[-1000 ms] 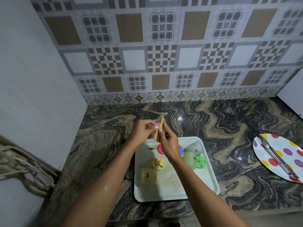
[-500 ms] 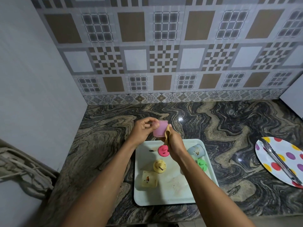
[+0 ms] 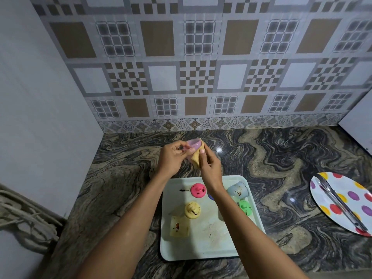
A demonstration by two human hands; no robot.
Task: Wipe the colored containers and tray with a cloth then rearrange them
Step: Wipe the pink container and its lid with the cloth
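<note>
Above the counter behind the tray, my left hand [image 3: 171, 158] grips a small pink container [image 3: 193, 144]. Pressed against that container's side is a tan cloth [image 3: 196, 158], pinched by my right hand [image 3: 209, 168]. The pale tray [image 3: 201, 248] below carries a pink lid [image 3: 198, 190], a yellow lid [image 3: 192, 210], a yellow container [image 3: 179, 228] lying down, a light blue container [image 3: 237, 189] on its side and a green lid [image 3: 245, 206]. Dark smears mark several of these pieces and the tray. My right forearm hides part of the tray.
A polka-dot plate [image 3: 346, 200] with metal tongs [image 3: 338, 204] lies on the dark marbled counter [image 3: 120, 188] at the right. A tiled wall stands behind, a plain wall at the left. Pale rope-like material [image 3: 24, 218] sits at the lower left.
The pink container has turned in my left hand, its open mouth now facing up and away. The cloth has shifted from its rim to its side.
</note>
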